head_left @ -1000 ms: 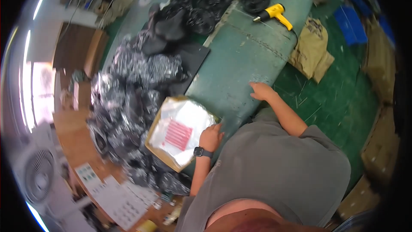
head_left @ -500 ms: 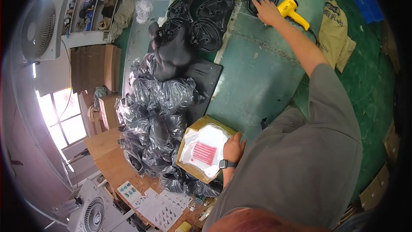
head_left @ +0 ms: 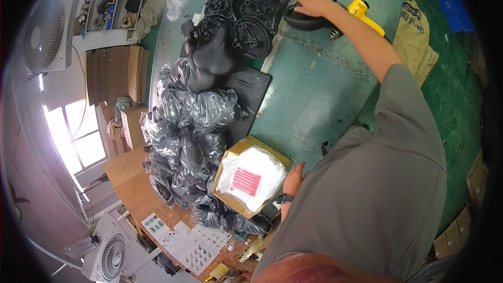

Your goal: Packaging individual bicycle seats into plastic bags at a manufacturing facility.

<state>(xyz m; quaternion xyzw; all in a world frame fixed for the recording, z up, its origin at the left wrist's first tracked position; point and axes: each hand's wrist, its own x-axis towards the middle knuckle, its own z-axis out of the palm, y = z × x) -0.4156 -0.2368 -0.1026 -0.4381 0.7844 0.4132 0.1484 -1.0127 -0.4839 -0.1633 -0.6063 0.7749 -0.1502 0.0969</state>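
1. Black bicycle saddle [head_left: 306, 22]: far part of our green bench [head_left: 298, 84]; can't tell if it's resting or lifted.
2. Leftmost: saddles in clear bags [head_left: 196, 147], piled.
3. Carton [head_left: 233, 204], then our left hand [head_left: 293, 179] just beside it, fingers loose; contact unclear.
4. Our right hand [head_left: 314, 4] holds the saddle from above; we'd want a firm, centred grip.
5. Heat gun [head_left: 359, 8]: nozzle near the saddle; we should steer clear, possibly hot.

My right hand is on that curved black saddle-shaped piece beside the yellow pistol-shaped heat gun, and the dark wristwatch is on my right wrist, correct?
Not quite: the head view shows the dark wristwatch on your left wrist. Your right hand is indeed on the curved black saddle-shaped piece beside the yellow pistol-shaped heat gun.
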